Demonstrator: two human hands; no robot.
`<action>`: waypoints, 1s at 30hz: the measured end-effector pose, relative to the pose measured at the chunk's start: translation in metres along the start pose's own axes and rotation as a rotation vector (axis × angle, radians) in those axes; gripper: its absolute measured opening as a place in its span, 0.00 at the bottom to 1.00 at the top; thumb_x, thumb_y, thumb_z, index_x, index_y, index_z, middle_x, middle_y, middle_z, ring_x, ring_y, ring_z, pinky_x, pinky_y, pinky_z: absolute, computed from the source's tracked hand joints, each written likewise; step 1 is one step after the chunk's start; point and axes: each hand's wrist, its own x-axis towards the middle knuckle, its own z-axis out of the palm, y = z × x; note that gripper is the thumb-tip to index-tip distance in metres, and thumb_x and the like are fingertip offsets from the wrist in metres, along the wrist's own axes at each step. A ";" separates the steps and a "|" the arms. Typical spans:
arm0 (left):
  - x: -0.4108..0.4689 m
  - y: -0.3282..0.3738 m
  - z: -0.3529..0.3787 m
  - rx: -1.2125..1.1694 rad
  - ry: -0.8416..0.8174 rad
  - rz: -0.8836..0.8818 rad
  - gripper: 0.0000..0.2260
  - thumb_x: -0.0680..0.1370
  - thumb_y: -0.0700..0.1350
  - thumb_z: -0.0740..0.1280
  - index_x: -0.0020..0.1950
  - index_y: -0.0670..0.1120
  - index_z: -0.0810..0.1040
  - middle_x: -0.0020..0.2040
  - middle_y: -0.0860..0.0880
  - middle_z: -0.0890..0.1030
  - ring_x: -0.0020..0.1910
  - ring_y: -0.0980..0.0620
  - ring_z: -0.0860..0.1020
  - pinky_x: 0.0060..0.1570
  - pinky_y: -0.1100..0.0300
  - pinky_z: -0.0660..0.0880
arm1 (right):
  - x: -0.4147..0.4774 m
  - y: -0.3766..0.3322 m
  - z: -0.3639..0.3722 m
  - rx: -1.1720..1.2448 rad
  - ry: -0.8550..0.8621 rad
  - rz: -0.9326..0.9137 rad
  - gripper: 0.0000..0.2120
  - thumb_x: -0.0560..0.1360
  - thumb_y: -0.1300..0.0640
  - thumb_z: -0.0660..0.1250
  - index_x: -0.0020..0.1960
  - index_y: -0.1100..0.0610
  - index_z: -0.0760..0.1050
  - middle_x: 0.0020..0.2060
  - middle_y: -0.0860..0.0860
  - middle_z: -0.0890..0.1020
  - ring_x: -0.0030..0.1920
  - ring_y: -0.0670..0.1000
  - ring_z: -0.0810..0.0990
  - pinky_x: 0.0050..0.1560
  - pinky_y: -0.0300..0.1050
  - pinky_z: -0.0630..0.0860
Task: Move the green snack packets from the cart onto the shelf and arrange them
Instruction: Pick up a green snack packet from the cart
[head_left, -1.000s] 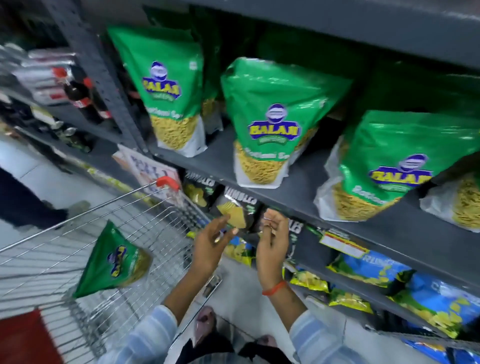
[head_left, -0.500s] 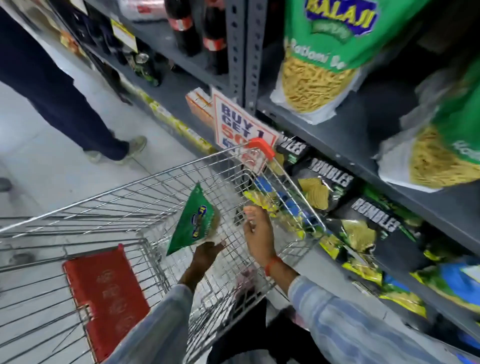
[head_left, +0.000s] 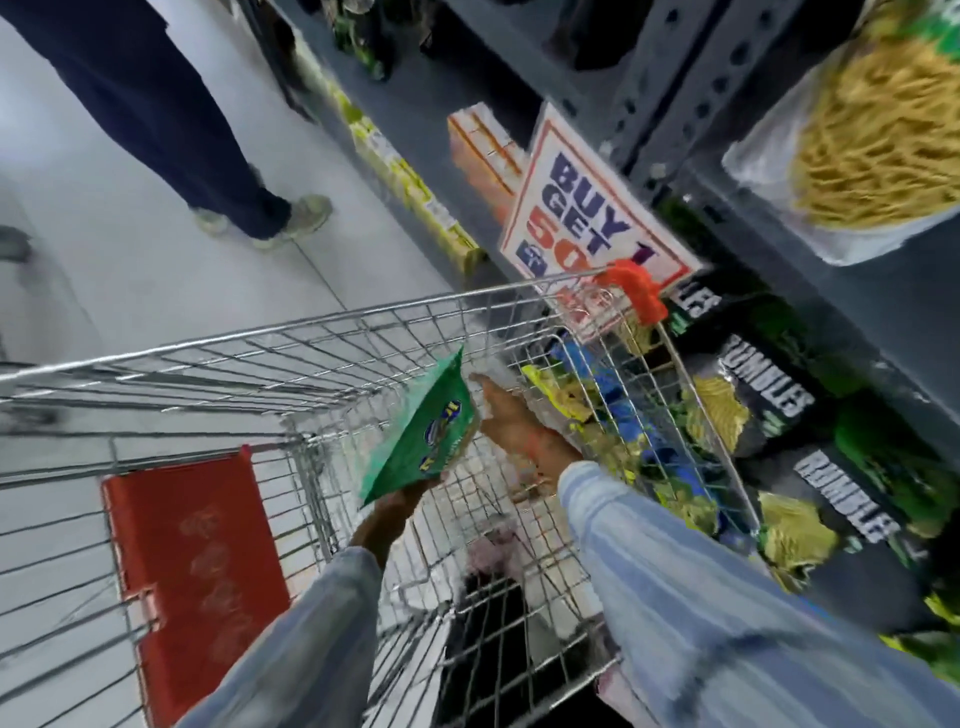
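Note:
A green snack packet (head_left: 423, 434) stands tilted inside the wire cart (head_left: 270, 338), its lower corner gripped by my left hand (head_left: 397, 512). My right hand (head_left: 514, 421) reaches into the cart right beside the packet's upper right edge; the blur hides whether it touches the packet. Another green packet with yellow snacks (head_left: 862, 140) sits on the grey shelf (head_left: 893, 312) at the upper right, only partly in view.
A red child-seat flap (head_left: 192, 571) hangs in the cart's near part. A "BUY GET" sign (head_left: 587, 218) sticks out from the shelf upright by the cart's red corner (head_left: 636, 288). Black snack bags (head_left: 769, 410) fill the lower shelf. A person's legs (head_left: 171, 119) stand ahead.
My view has swung down from the shelf to the cart. Both hands went into the cart, and my left hand has taken hold of the green packet and lifted it slightly.

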 end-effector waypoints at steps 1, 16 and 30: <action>0.000 -0.002 0.002 -0.008 0.015 0.022 0.27 0.64 0.45 0.75 0.60 0.43 0.71 0.49 0.56 0.81 0.47 0.59 0.80 0.46 0.66 0.79 | -0.002 -0.005 0.000 0.050 -0.078 0.004 0.23 0.77 0.70 0.55 0.71 0.66 0.57 0.71 0.58 0.65 0.68 0.57 0.67 0.52 0.31 0.68; -0.054 0.061 0.038 0.204 -0.015 0.216 0.25 0.63 0.37 0.77 0.58 0.38 0.77 0.53 0.42 0.81 0.39 0.76 0.76 0.40 0.79 0.73 | -0.095 0.038 -0.045 0.191 0.121 -0.114 0.24 0.69 0.77 0.57 0.63 0.64 0.70 0.55 0.51 0.77 0.58 0.48 0.74 0.53 0.33 0.72; -0.285 0.184 0.199 0.490 -0.119 0.674 0.10 0.65 0.34 0.76 0.43 0.33 0.79 0.33 0.35 0.81 0.35 0.56 0.80 0.40 0.46 0.68 | -0.362 0.108 -0.163 0.478 0.504 -0.418 0.08 0.72 0.68 0.66 0.50 0.60 0.77 0.43 0.47 0.84 0.42 0.40 0.78 0.42 0.29 0.73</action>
